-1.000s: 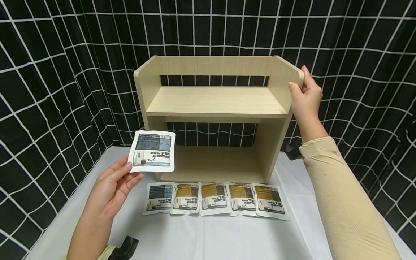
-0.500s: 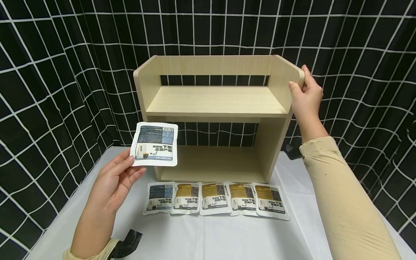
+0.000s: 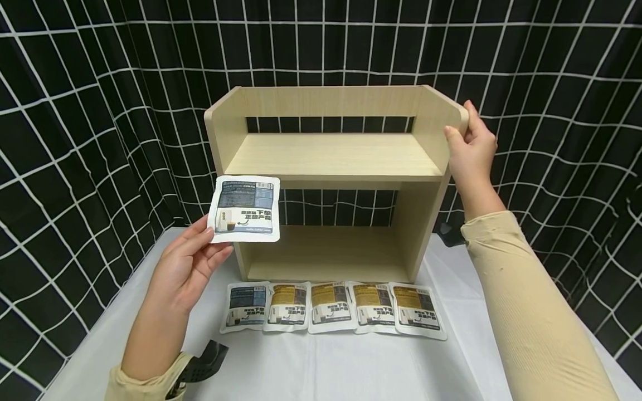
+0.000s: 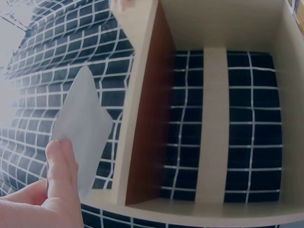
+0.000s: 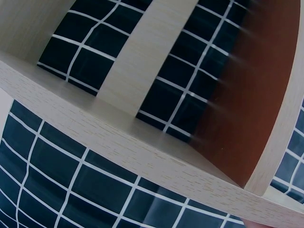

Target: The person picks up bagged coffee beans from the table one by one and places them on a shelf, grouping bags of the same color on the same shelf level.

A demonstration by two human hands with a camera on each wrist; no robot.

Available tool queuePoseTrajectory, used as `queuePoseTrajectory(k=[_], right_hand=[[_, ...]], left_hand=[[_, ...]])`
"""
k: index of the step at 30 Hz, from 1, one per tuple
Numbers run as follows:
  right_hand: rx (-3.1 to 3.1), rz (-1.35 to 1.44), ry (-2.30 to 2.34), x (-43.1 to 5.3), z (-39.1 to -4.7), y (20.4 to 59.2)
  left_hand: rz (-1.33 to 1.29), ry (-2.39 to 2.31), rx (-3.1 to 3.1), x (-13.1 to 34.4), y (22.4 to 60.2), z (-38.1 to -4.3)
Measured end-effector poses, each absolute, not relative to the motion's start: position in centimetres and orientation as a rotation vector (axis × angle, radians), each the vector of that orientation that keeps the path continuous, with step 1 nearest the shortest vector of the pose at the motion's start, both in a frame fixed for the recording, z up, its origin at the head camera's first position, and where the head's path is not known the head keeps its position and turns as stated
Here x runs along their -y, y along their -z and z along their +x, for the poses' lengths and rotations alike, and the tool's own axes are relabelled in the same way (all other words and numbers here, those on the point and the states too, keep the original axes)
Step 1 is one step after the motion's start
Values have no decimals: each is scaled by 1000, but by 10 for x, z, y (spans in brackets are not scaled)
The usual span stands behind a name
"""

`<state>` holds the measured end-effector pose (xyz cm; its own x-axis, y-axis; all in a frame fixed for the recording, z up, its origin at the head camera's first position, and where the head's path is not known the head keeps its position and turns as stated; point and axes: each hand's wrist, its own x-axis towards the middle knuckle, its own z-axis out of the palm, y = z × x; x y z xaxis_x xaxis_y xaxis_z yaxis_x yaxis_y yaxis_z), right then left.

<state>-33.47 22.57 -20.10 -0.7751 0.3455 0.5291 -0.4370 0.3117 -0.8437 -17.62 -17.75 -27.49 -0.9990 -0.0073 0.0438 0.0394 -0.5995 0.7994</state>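
My left hand pinches a flat white packet with a blue label by its lower left corner. In the head view the packet overlaps the left front of a light wooden shelf unit, just below the upper board. The left wrist view shows the packet's plain pale side, with fingers lying against it. At the unit's right side, my right hand grips the upper front edge of the side panel, thumb on the inner face. The right wrist view shows mostly the side panel's edge.
In front of the unit, several packets lie in a row on the white cloth: a blue-labelled one at the left, gold-labelled ones to its right. A black curtain with white grid lines surrounds the table.
My left hand has raised the packet and carried it slightly to the right, from lower shelf height toward the upper board. The right hand keeps its grip on the side panel.
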Motion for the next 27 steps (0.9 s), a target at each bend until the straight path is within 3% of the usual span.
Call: queuePoseTrajectory(k=[27], right_hand=[[1922,97,-1514,-228,-336,204]], left_hand=[[69,2930,1215,163,247,-218]])
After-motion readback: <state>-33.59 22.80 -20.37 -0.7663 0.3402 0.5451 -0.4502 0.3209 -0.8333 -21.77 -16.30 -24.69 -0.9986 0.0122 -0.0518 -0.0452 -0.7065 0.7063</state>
